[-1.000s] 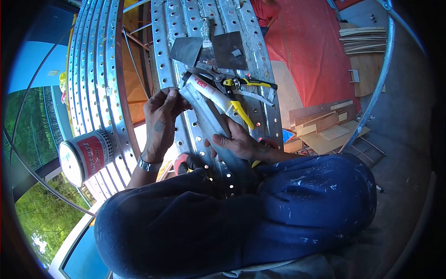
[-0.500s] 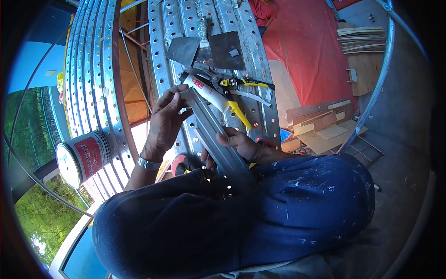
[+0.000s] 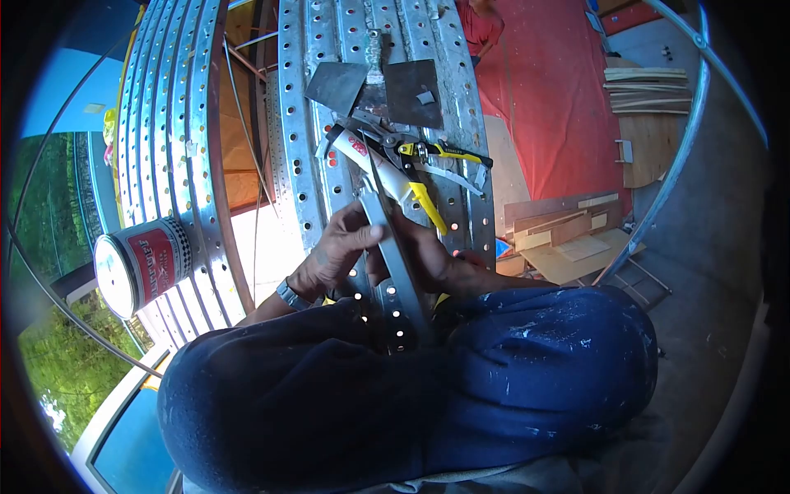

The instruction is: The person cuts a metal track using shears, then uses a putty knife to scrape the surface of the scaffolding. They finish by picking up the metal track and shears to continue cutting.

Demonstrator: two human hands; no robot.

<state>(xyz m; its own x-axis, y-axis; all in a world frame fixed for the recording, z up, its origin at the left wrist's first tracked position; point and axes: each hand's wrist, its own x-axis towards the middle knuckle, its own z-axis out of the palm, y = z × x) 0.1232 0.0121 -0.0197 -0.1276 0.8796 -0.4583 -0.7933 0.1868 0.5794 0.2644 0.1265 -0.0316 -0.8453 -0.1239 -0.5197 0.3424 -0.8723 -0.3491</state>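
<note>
A grey metal channel strip (image 3: 393, 262) stands tilted between my hands above my lap, its narrow side turned up. My left hand (image 3: 339, 249) grips it from the left, thumb lying along its edge. On the other side my right hand (image 3: 426, 253) is closed round it, with most of the fingers hidden behind the strip. Just beyond its far end lie snips with yellow and black handles (image 3: 426, 206). Partly beneath the snips is a white tube (image 3: 374, 163) with red print. Two dark flat metal pieces (image 3: 336, 87) lie farther off on the perforated metal plank (image 3: 298, 165).
A large labelled can (image 3: 152, 265) lies on a second perforated plank (image 3: 169, 99) to the left. Down to the right are wooden boards (image 3: 580, 247), stacked strips (image 3: 648, 90) and a red sheet (image 3: 543, 123). A metal pole (image 3: 687, 140) curves past. Another person (image 3: 481, 29) stands far off.
The metal channel has been turned from its broad face onto its narrow side. My left hand has come down from its far end towards the middle. The view has shifted slightly.
</note>
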